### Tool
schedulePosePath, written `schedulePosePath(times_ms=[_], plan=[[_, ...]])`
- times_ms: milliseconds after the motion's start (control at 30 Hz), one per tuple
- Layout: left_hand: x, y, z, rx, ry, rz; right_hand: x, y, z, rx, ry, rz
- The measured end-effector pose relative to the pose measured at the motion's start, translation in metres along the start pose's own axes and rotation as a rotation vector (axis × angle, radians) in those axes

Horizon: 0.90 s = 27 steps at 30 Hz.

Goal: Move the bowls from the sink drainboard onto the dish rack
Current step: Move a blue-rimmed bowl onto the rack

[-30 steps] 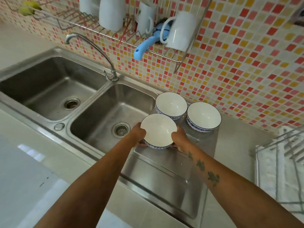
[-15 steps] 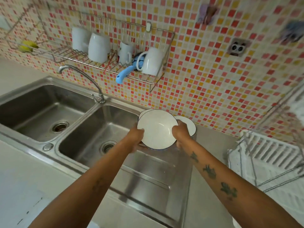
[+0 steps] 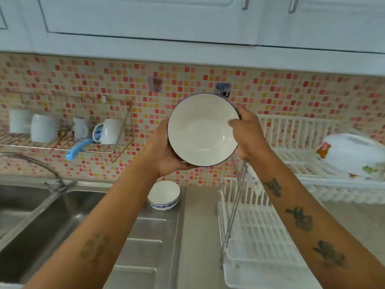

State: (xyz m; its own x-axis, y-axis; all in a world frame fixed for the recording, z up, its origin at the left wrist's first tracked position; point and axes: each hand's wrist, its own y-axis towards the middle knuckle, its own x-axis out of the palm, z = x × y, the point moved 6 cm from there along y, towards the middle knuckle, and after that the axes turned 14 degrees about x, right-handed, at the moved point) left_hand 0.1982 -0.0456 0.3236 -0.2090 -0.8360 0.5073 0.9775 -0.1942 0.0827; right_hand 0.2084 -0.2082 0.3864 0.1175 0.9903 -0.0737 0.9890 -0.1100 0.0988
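I hold a white bowl (image 3: 202,129) with a dark blue rim up in the air, tilted so its inside faces me. My left hand (image 3: 164,151) grips its left and lower edge, and my right hand (image 3: 245,132) grips its right edge. Below it a second white bowl (image 3: 164,193) with a blue patterned band stands upright on the steel drainboard (image 3: 154,236); my left forearm hides its left part. The white two-tier dish rack (image 3: 258,232) stands to the right of the drainboard, just right of the raised bowl.
A white patterned dish (image 3: 354,155) lies on the rack's upper tier at the right. The sink basin (image 3: 41,226) and faucet (image 3: 41,167) are at the left. A wall rack (image 3: 68,142) holds white mugs and a blue-handled tool. Cabinets hang overhead.
Both hands have lifted the bowl off the drainboard and carried it up and to the right, towards the dish rack. My view has swung up and right, bringing the rack into sight.
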Motion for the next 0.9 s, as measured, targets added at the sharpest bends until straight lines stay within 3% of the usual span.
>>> schedulePosePath(times_ms=[167, 300, 400, 500, 700, 900], plan=[[0.067, 0.018, -0.013, -0.082, -0.008, -0.188, -0.076, -0.008, -0.015, -0.056, 0.027, 0.055], [0.109, 0.038, -0.019, -0.078, 0.059, -0.229, -0.121, -0.004, -0.019, -0.067, 0.071, 0.077], [0.136, 0.053, -0.019, -0.032, 0.155, -0.214, -0.145, 0.005, -0.015, -0.013, 0.125, -0.016], [0.166, 0.064, -0.021, 0.005, 0.235, -0.221, -0.173, 0.020, -0.014, 0.122, 0.002, -0.064], [0.192, 0.100, -0.026, 0.330, 0.732, -0.114, -0.210, 0.074, 0.016, 0.506, -0.044, -0.085], [0.183, 0.114, -0.051, 0.464, 0.910, -0.217, -0.209, 0.088, 0.048, 0.551, -0.291, -0.175]])
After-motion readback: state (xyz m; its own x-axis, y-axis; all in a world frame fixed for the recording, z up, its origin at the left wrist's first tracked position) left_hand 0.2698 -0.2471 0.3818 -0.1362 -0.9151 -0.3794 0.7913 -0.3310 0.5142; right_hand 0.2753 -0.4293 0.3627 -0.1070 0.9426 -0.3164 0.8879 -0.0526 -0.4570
